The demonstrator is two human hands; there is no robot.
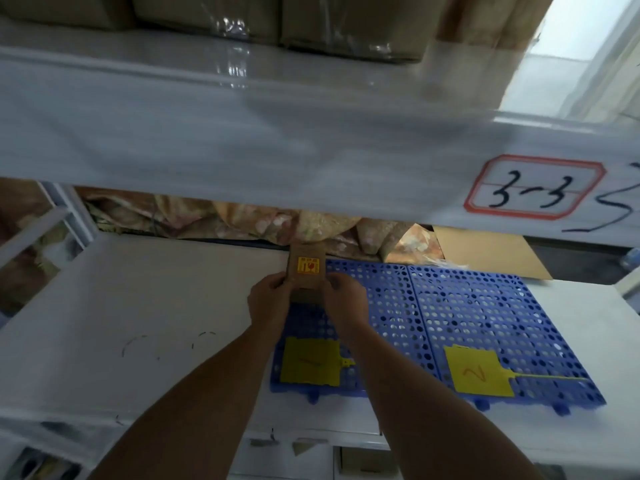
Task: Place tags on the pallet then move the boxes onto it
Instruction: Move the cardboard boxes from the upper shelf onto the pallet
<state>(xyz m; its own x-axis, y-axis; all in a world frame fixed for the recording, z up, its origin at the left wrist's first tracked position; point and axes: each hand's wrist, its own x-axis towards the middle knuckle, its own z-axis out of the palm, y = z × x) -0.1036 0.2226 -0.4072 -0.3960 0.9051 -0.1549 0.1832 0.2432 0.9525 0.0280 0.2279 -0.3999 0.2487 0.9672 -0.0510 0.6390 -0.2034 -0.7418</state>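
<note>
Box (pixel 306 284) gripped between left hand (pixel 268 299) and right hand (pixel 346 299); tag "1" (pixel 310 365) at six o'clock, tag "2" (pixel 476 374) at four, label "3-3" (pixel 533 187) at two.

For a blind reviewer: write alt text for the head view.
The left hand and right hand grip a small brown box with a yellow sticker at the far left end of a blue perforated pallet on a white shelf. Yellow tag 1 and tag 2 lie near the pallet's front edge.

Two yellow tags (pixel 309 362), two blue pallet panels (pixel 485 306) (side by side), one box (pixel 307 271).
</note>
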